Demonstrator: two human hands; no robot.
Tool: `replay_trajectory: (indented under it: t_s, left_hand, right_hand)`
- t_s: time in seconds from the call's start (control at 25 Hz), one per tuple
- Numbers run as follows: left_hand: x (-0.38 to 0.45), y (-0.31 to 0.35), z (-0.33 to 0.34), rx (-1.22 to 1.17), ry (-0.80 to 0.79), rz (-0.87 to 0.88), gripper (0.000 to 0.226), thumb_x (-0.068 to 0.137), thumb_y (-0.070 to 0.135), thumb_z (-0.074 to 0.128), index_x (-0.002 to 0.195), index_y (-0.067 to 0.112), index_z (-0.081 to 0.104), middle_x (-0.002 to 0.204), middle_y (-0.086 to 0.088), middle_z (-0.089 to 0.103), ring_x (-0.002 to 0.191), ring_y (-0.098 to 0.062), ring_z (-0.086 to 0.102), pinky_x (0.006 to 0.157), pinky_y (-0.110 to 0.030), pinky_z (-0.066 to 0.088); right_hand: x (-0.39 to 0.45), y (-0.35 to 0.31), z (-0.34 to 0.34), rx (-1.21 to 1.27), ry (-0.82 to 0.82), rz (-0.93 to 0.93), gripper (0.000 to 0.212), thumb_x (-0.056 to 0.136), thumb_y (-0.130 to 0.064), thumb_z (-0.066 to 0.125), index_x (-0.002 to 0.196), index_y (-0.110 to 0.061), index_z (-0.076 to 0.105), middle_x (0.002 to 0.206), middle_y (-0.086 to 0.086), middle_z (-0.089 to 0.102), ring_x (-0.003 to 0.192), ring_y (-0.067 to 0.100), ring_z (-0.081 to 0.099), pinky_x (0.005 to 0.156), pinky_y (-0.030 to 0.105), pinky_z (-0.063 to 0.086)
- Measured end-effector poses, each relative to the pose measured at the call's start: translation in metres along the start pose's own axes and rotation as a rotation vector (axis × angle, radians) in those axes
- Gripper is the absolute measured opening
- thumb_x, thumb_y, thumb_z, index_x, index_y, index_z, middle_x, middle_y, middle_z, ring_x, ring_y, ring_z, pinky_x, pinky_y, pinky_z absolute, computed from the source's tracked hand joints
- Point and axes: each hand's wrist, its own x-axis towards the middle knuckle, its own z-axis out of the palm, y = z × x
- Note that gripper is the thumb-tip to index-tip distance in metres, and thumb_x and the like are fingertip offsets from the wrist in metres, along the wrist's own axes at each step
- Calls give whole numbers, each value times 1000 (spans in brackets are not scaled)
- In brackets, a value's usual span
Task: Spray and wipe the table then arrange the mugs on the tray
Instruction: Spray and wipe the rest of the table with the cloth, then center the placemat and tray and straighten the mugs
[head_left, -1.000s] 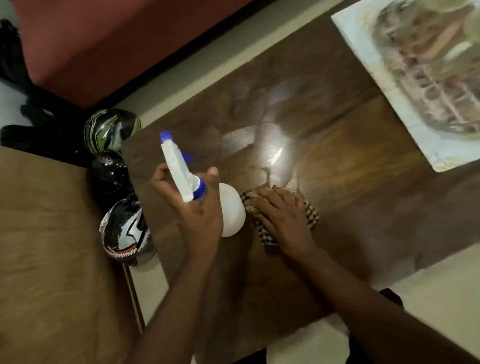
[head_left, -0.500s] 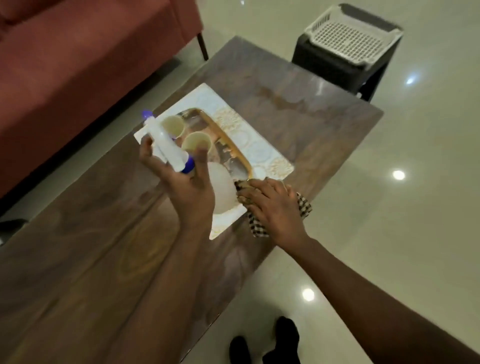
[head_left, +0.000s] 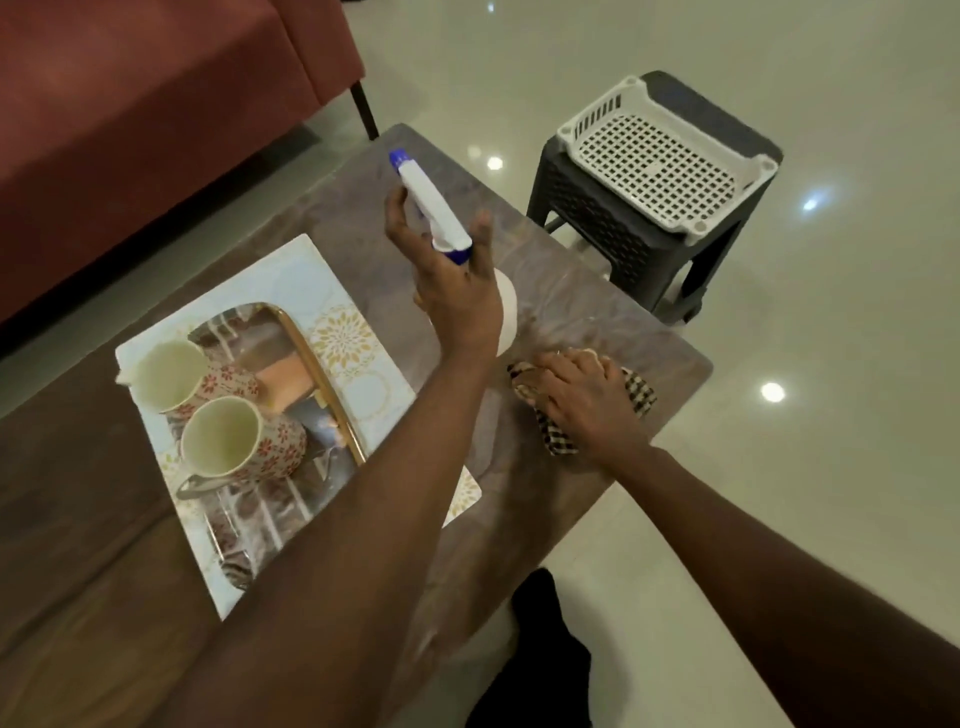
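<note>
My left hand (head_left: 457, 291) grips a white spray bottle (head_left: 434, 208) with a blue nozzle, held above the far end of the brown wooden table (head_left: 561, 296), nozzle pointing away from me. My right hand (head_left: 584, 397) presses flat on a checked cloth (head_left: 639, 392) near the table's right edge. Two floral mugs (head_left: 228, 439) (head_left: 171, 376) stand on a mirrored, gold-rimmed tray (head_left: 317, 374). The tray lies on a pale patterned placemat (head_left: 311, 291) left of my arm.
A dark plastic stool (head_left: 623, 244) carrying a white perforated basket (head_left: 660, 161) stands just beyond the table's far corner. A red sofa (head_left: 130, 104) runs along the left. Glossy tiled floor (head_left: 831, 467) lies to the right; my dark foot (head_left: 535, 654) shows below.
My view swung from the table's other end toward the tray end. Both hands moved along the table past the tray; the bottle and cloth stayed in the same hands.
</note>
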Motion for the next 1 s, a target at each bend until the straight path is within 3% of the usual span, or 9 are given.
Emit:
replay_trajectory:
  t_s: [0.08,0.2,0.32,0.4,0.48,0.6,0.68,0.8,1.0]
  left_hand:
    - [7,-14,28,9,30,-14,69,91,12,68,141,-9,26,149,-25,35,130,-40,47,97,-50,51]
    - [13,-23,57,15,55,-21,67,91,10,67,141,-8,26,140,-10,37,125,-36,51,93,-35,53]
    - [18,-30,71,52,87,-13,68,89,10,70,140,-10,28,135,0,33,118,-5,48,86,-8,45]
    - [12,-36,84,86,91,-55,70,88,12,71,140,-9,28,137,1,32,116,6,43,86,-2,41]
    - [6,-39,84,97,82,-76,73,89,13,71,142,-6,26,143,-4,33,126,-14,48,90,-7,44]
    - [-2,-43,81,145,21,-175,77,88,12,71,146,-1,21,153,-17,32,129,-38,49,100,-31,49]
    - [-12,-39,73,179,-43,-254,82,86,10,73,149,5,20,154,-19,31,131,-35,46,106,-37,44]
    - [-30,-22,45,282,-85,-312,84,82,4,73,150,9,23,150,-18,33,132,-23,41,106,-13,34]
    - [-32,10,-79,431,84,-340,58,86,7,68,138,12,43,135,-12,46,122,-25,51,103,-38,45]
  right_hand:
    - [11,21,12,13,-10,-75,33,82,-25,70,114,-29,62,121,-2,61,112,28,55,93,49,39]
    - [28,41,19,37,8,-211,28,87,-31,53,113,-31,64,123,-4,61,118,23,48,98,44,26]
    - [33,51,24,69,-11,-204,35,91,-39,39,121,-34,59,134,-6,55,127,23,44,105,46,23]
    - [30,57,33,101,-92,-175,37,94,-43,36,128,-36,50,141,-6,47,133,24,39,110,53,23]
    - [27,54,34,102,-119,-173,38,95,-46,37,131,-35,45,141,-4,47,134,25,39,110,56,22]
    - [33,59,25,96,-206,-190,43,95,-48,36,133,-33,47,141,-1,49,135,26,38,112,56,17]
    - [34,64,14,122,-236,-167,48,94,-51,32,135,-31,47,144,-3,46,139,21,31,114,52,6]
    - [31,57,-5,210,-131,-135,49,93,-48,36,132,-24,51,140,-1,51,138,21,35,114,48,13]
    - [30,-30,-38,354,-122,-308,46,94,-47,40,132,-25,50,138,0,53,132,21,43,110,45,27]
